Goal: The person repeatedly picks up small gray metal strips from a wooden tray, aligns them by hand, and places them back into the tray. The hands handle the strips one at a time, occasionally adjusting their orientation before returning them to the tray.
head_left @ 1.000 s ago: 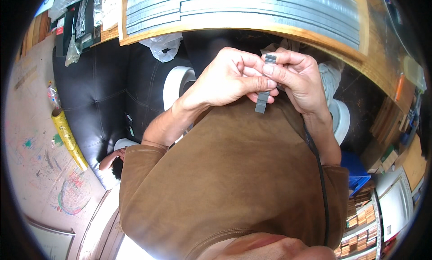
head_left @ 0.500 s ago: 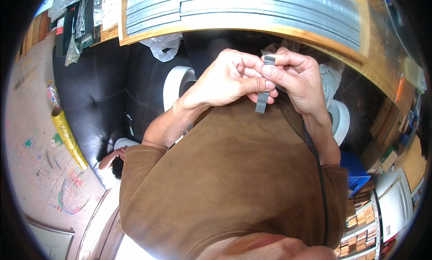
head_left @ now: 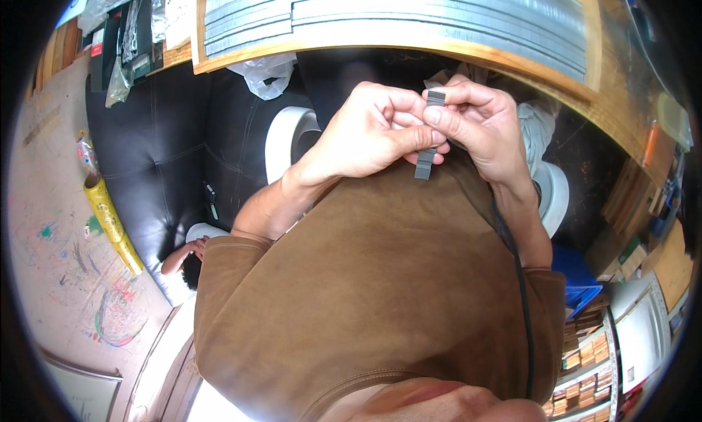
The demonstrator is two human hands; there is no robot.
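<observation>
A narrow grey strip with dark crosswise lines (head_left: 423,166) slants between my two hands, in front of my brown shirt. My left hand (head_left: 369,133) pinches its lower part between thumb and fingers, and the lower end sticks out below. My right hand (head_left: 479,126) grips the upper part, thumb pressed on it and the top end showing above. Fingers of both hands cover the strip's middle. What it is made of I cannot make out.
Ahead, a wooden table (head_left: 409,51) bears long silvery-grey strips (head_left: 439,20) laid side by side. A white plastic bag (head_left: 265,78) hangs below its edge. Left are a black padded seat (head_left: 172,130), a yellow tube (head_left: 113,221) and another person's arm (head_left: 175,260). A blue bin (head_left: 574,279) stands right.
Both hands keep their hold on the strip. The strip's lower end has shifted up very slightly; nothing was let go or taken up.
</observation>
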